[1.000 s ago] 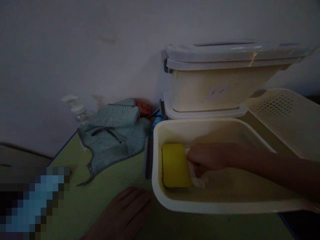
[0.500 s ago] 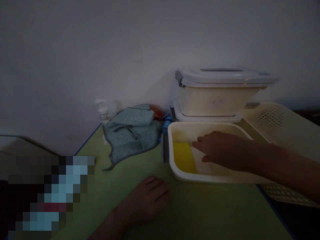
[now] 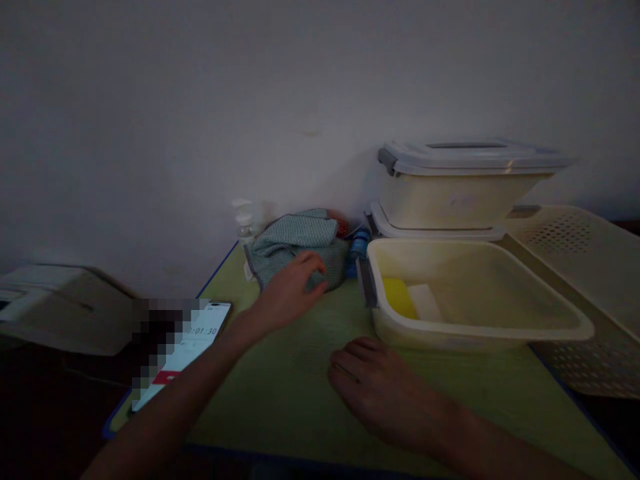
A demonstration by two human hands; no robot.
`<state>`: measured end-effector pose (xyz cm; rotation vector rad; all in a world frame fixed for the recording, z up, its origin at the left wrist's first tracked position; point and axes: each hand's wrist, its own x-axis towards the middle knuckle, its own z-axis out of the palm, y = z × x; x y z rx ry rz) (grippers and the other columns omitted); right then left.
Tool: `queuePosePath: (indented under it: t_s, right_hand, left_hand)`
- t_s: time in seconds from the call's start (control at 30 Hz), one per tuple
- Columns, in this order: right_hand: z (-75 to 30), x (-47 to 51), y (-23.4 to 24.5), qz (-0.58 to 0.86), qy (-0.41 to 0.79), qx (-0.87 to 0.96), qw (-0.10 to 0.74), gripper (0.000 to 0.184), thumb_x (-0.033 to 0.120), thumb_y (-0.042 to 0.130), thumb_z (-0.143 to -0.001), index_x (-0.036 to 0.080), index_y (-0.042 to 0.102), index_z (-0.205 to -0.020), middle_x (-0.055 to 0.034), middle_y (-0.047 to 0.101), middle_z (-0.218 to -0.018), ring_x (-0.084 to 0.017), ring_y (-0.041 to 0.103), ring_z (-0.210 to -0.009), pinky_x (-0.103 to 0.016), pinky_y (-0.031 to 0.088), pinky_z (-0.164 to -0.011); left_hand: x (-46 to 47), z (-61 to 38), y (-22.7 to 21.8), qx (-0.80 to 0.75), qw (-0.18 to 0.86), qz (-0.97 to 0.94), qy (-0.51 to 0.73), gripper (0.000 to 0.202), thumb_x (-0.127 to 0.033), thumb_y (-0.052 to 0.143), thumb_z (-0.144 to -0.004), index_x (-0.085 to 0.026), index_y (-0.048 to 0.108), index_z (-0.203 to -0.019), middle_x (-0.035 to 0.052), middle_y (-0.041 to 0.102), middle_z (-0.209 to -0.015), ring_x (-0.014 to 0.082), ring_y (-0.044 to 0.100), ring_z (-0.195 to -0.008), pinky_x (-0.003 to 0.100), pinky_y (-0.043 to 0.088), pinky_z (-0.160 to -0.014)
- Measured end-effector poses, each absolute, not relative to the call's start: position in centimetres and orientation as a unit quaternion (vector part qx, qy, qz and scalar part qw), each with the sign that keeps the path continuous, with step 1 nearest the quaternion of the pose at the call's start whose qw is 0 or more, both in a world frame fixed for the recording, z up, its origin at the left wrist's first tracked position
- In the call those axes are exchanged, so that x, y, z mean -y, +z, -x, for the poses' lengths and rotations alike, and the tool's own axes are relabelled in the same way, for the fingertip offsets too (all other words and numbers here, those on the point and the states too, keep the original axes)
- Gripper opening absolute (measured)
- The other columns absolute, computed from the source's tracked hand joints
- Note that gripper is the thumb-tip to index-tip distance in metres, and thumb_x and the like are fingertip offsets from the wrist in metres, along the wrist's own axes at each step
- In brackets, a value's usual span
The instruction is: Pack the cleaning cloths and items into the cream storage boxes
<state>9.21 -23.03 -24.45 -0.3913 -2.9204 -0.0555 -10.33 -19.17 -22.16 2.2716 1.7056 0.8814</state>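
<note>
Currently your left hand [image 3: 293,288] lies on the front edge of the teal cloth [image 3: 300,243] near the back of the table [image 3: 280,400], fingers curled over it; grip cannot be told. Your right hand [image 3: 380,390] rests palm down on the table, fingers loosely spread, holding nothing, just before the open tub [image 3: 500,330]. Tub contents: yellow sponge [image 3: 399,298], white pad [image 3: 425,303] touching it. Lidded tub [image 3: 465,190] behind, closed.

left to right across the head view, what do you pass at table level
grey box → phone → teal cloth → open tub → perforated basket
</note>
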Motion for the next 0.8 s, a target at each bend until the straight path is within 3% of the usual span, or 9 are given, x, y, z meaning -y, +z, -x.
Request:
queuePosePath:
  t_s: [0.07, 0.13, 0.23, 0.37, 0.57, 0.67, 0.8]
  right_hand:
    - [-7.9, 22.4, -26.5, 0.158, 0.013, 0.985, 0.068, 0.011, 0.010, 0.050, -0.082, 0.015, 0.059, -0.086, -0.0051, 0.064, -0.091, -0.019, 0.058, -0.083, -0.032, 0.047, -0.076]
    - [-6.9, 21.5, -27.9, 0.191, 0.041, 0.978, 0.072, 0.017, 0.014, 0.046, -0.086, 0.015, 0.060, -0.094, -0.0081, 0.062, -0.108, -0.020, 0.057, -0.097, -0.034, 0.046, -0.084]
    - [-6.2, 20.6, -29.0, 0.222, 0.083, 0.966, 0.102, 0.021, 0.019, 0.044, -0.088, 0.015, 0.060, -0.101, -0.0097, 0.056, -0.122, -0.021, 0.050, -0.111, -0.037, 0.039, -0.096]
    - [-6.3, 20.3, -29.8, 0.237, 0.133, 0.953, 0.133, 0.023, 0.021, 0.048, -0.086, 0.016, 0.059, -0.105, -0.0088, 0.055, -0.122, -0.020, 0.047, -0.114, -0.040, 0.032, -0.103]
    - [-6.7, 20.1, -29.8, 0.245, 0.163, 0.943, 0.156, 0.019, 0.020, 0.047, -0.086, 0.014, 0.061, -0.098, -0.0087, 0.059, -0.112, -0.018, 0.050, -0.105, -0.034, 0.037, -0.098]
    - [-6.8, 20.1, -29.9, 0.246, 0.171, 0.941, 0.159, 0.021, 0.018, 0.049, -0.085, 0.015, 0.061, -0.102, -0.0086, 0.058, -0.113, -0.018, 0.050, -0.106, -0.034, 0.038, -0.097]
    - [-7.0, 20.2, -30.1, 0.241, 0.175, 0.941, 0.160, 0.023, 0.017, 0.048, -0.085, 0.016, 0.059, -0.105, -0.0089, 0.057, -0.115, -0.019, 0.049, -0.108, -0.035, 0.038, -0.098]
  left_hand:
    - [16.2, 12.1, -21.9, -0.629, 0.059, -0.711, 0.307, 0.022, -0.015, 0.049, -0.078, -0.015, 0.054, -0.100, 0.0064, 0.058, -0.104, 0.0148, 0.062, -0.079, 0.029, 0.050, -0.076]
    - [13.6, 13.5, -22.2, -0.659, 0.030, -0.682, 0.314, 0.037, -0.011, 0.048, -0.077, -0.010, 0.048, -0.113, 0.0134, 0.052, -0.114, 0.0154, 0.061, -0.077, 0.034, 0.049, -0.080]
    - [11.0, 14.8, -23.0, -0.679, 0.006, -0.672, 0.297, 0.034, -0.009, 0.053, -0.072, -0.009, 0.054, -0.105, 0.0140, 0.055, -0.106, 0.0216, 0.060, -0.086, 0.037, 0.047, -0.081]
    - [9.6, 15.7, -23.2, -0.682, -0.016, -0.676, 0.279, 0.012, -0.007, 0.048, -0.072, -0.015, 0.057, -0.074, 0.0099, 0.058, -0.088, 0.0251, 0.058, -0.092, 0.039, 0.045, -0.084]
    - [8.2, 16.9, -19.2, -0.693, -0.085, -0.628, 0.344, 0.016, -0.004, 0.038, -0.078, -0.016, 0.049, -0.081, 0.0125, 0.055, -0.096, 0.0275, 0.054, -0.100, 0.045, 0.042, -0.086]
    - [8.2, 17.6, -16.4, -0.648, -0.123, -0.588, 0.468, 0.018, 0.000, 0.043, -0.073, -0.018, 0.044, -0.076, 0.0056, 0.053, -0.088, 0.0228, 0.056, -0.094, 0.040, 0.044, -0.085]
    - [9.7, 17.7, -14.1, -0.569, -0.088, -0.570, 0.586, 0.014, -0.002, 0.043, -0.078, -0.016, 0.042, -0.079, -0.0011, 0.049, -0.081, 0.0130, 0.058, -0.082, 0.030, 0.045, -0.078]
